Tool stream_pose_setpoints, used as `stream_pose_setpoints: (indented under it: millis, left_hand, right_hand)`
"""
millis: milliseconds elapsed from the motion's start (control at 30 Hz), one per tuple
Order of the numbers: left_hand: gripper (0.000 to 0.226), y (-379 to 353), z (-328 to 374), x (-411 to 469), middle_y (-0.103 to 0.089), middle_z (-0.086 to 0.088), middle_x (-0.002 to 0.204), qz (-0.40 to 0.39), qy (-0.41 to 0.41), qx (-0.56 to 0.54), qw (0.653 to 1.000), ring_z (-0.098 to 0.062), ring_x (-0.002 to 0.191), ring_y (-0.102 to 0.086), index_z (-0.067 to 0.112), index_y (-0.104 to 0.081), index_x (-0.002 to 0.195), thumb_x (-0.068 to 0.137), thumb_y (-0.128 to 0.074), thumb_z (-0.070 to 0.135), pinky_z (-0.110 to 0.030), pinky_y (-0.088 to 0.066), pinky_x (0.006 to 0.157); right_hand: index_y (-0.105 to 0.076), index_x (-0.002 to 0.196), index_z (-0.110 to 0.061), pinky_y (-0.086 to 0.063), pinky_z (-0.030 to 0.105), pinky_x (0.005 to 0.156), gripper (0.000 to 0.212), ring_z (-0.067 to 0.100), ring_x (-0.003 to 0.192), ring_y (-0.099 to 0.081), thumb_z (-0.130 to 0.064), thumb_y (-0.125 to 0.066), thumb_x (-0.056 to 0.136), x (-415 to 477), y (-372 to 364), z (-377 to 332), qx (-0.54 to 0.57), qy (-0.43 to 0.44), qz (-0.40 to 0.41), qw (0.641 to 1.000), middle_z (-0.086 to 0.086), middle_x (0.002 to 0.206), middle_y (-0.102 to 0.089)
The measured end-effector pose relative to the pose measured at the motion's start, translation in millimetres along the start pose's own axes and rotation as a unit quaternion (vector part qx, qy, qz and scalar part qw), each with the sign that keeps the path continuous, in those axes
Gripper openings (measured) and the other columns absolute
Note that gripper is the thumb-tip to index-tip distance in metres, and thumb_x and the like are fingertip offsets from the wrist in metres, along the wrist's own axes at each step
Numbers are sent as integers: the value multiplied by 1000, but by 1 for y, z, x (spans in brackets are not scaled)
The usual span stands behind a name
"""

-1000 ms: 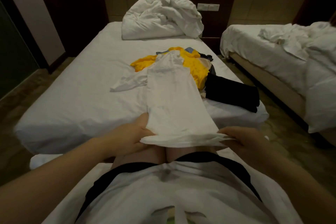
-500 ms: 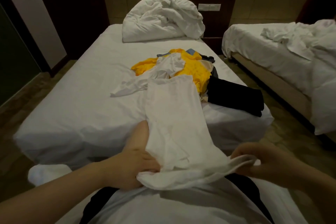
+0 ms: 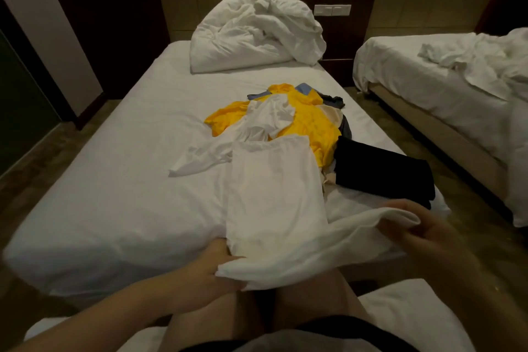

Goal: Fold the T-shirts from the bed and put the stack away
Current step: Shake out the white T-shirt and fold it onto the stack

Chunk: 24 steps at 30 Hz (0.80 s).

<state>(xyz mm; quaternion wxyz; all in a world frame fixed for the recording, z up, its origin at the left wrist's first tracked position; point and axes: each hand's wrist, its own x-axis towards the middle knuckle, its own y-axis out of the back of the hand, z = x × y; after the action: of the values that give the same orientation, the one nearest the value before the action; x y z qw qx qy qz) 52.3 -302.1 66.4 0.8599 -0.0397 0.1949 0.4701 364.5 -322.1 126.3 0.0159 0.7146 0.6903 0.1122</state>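
A white T-shirt (image 3: 274, 197) lies lengthwise on the bed (image 3: 114, 180), its near hem drawn off the foot edge. My left hand (image 3: 213, 268) grips the hem's left corner. My right hand (image 3: 414, 234) pinches the right corner and holds it out to the right, so the hem stretches between them. Beyond it, a yellow T-shirt (image 3: 311, 123) lies crumpled with another white garment (image 3: 265, 120) on top. A folded black garment (image 3: 383, 174) sits at the bed's right edge.
A heaped white duvet (image 3: 257, 31) fills the head of the bed. A second bed (image 3: 445, 88) with rumpled sheets stands to the right across a narrow floor gap. My bare knees (image 3: 285, 308) are below the shirt.
The shirt's far end has folded back toward me, shortening it. My right hand has pulled the hem corner out to the right and up. My left hand has stayed at the left corner.
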Motion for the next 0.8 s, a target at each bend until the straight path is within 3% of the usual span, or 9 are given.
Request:
stream_pose_setpoints:
  millis: [67,100,167,233,367,467,567,667,800]
  left_hand:
    - [74,4,8,17,-62,12,111,-14,12,-34,999,9,98,-59,24,-62,114,47,-89,40,-14,-45,91]
    - [48,4,19,21,-69,9,101,-18,4,-72,997,5,92,-63,24,-73,95,50,-87,25,-13,-47,85]
    - [32,12,26,41,-74,5,86,-39,0,-162,986,-4,82,-68,25,-78,71,44,-74,8,-17,-51,73]
    - [44,16,37,56,-73,-6,88,-43,19,-246,968,-17,82,-69,15,-79,75,33,-67,9,-27,-53,73]
    - [60,41,42,103,-71,-14,91,-23,43,-306,951,-25,80,-69,4,-77,81,21,-75,6,-28,-54,67]
    - [74,72,46,148,-71,-15,87,-17,60,-347,936,-26,74,-69,6,-77,80,8,-86,19,-28,-55,61]
    - [65,112,50,201,-71,-13,85,7,65,-367,928,-26,72,-69,8,-77,84,22,-86,21,-30,-56,60]
    - [49,140,35,254,-71,-14,87,54,117,-397,909,-25,73,-69,4,-68,103,56,-67,17,-30,-57,63]
    - [50,156,6,311,-71,-16,93,80,183,-411,890,-28,78,-70,4,-57,115,67,-51,15,-34,-57,65]
  right_hand:
    - [-64,83,-21,-52,16,59,83,3,69,-62,-86,-64,32,16,-1,-1,-29,6,26,999,-10,77,-67]
    - [-63,83,-24,-54,20,61,69,2,70,-61,-81,-67,44,24,-4,-1,-44,9,37,998,-8,78,-67]
    - [-61,83,-28,-53,28,63,16,-2,70,-59,-41,-69,78,46,-10,3,-40,3,54,998,-3,77,-62]
    - [-57,84,-29,-44,24,64,18,-8,69,-56,-11,-61,86,73,-14,18,-72,9,79,994,-5,79,-60]
    - [-57,84,-31,-42,19,64,18,-5,70,-55,-13,-61,89,138,-27,53,-103,-1,98,990,-7,80,-62]
    - [-59,78,-25,-41,19,62,13,1,68,-55,-16,-65,87,202,-39,82,-116,-21,134,984,-6,75,-60]
    - [-60,77,-10,-39,24,59,16,8,64,-51,-21,-68,84,274,-54,114,-121,-64,151,979,-1,69,-58]
    - [-57,71,-16,-36,27,54,20,12,65,-50,-28,-68,83,336,-71,155,-147,-132,139,970,-3,66,-55]
    - [-67,87,-14,-35,27,64,17,17,77,-54,-30,-66,83,381,-85,209,-191,-197,115,955,0,80,-61]
